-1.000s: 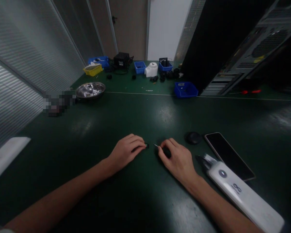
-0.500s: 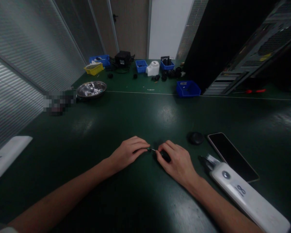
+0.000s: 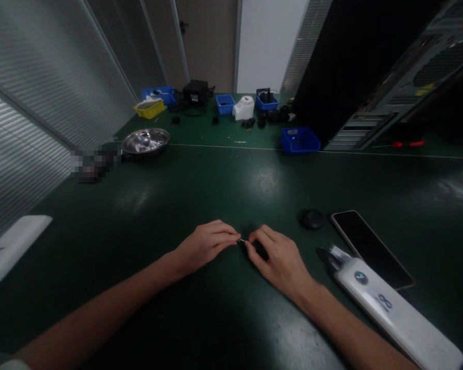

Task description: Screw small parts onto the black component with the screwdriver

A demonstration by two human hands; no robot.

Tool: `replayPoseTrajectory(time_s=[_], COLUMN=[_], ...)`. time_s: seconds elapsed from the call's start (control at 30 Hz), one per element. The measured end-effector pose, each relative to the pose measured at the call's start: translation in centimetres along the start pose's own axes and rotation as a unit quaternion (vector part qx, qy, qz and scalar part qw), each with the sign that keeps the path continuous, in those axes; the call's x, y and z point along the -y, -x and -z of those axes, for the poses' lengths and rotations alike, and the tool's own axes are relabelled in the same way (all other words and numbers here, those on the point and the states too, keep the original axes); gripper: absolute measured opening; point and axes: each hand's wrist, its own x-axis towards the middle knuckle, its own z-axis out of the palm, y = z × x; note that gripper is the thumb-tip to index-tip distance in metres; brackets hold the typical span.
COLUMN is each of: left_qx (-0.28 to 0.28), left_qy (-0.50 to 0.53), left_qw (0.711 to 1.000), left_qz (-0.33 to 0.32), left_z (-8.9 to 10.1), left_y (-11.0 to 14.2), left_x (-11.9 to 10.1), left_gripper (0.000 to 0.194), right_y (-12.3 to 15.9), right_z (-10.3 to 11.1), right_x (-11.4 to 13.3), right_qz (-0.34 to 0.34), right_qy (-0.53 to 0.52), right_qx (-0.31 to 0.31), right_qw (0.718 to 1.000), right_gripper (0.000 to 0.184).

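Observation:
My left hand (image 3: 212, 241) is closed in a pinch, with its fingertips pressed together at the middle of the green table (image 3: 216, 180). In the earlier frames a tiny dark piece with a hint of green shows at those fingertips; now the fingers cover nearly all of it. Facing it, my right hand (image 3: 280, 257) is curled round a dark object with a thin silver tip (image 3: 243, 240). That tip points left and reaches my left fingertips; whether it touches the small piece I cannot tell. The dark body sits mostly hidden under my right palm.
Right of my hands lie a round black object (image 3: 312, 219), a phone (image 3: 372, 249) and a long white device (image 3: 401, 313). Another white device (image 3: 13, 249) is at far left. Further back are a metal bowl (image 3: 129, 140), a blue bin (image 3: 301, 146) and a computer case (image 3: 386, 92).
The gap between my hands has narrowed. My left hand has moved slightly right and the silver tip has come to its fingertips. The small piece is now mostly covered.

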Motion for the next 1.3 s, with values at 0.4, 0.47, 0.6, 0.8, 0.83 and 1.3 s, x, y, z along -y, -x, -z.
replayPoseTrajectory(time_s=[0.4, 0.47, 0.6, 0.8, 0.83, 1.3], left_qx=[0.027, 0.046, 0.041, 0.021, 0.022, 0.075], left_qy=[0.008, -0.012, -0.008, 0.015, 0.006, -0.107], left_qw=[1.000, 0.999, 0.999, 1.000, 1.000, 0.991], left_qz=[0.002, -0.003, -0.008, 0.001, 0.006, 0.031], left_z=[0.6, 0.7, 0.5, 0.1, 0.1, 0.1], left_y=[-0.2, -0.3, -0.3, -0.3, -0.3, -0.7], left_x=[-0.4, -0.6, -0.8, -0.7, -0.8, -1.3], left_gripper=[0.028, 0.029, 0.027, 0.027, 0.028, 0.054], right_y=[-0.1, -0.1, 0.1, -0.1, -0.1, -0.2], right_z=[0.4, 0.4, 0.1, 0.2, 0.3, 0.9], right_x=[0.2, 0.3, 0.3, 0.5, 0.5, -0.5], right_qz=[0.029, 0.048, 0.030, 0.001, -0.001, -0.024], right_qy=[0.022, 0.061, 0.011, -0.073, -0.073, 0.171], right_qx=[0.011, 0.020, 0.022, 0.003, -0.001, -0.015], right_qw=[0.999, 0.997, 0.999, 0.997, 0.997, 0.985], right_gripper=[0.019, 0.021, 0.017, 0.016, 0.016, 0.021])
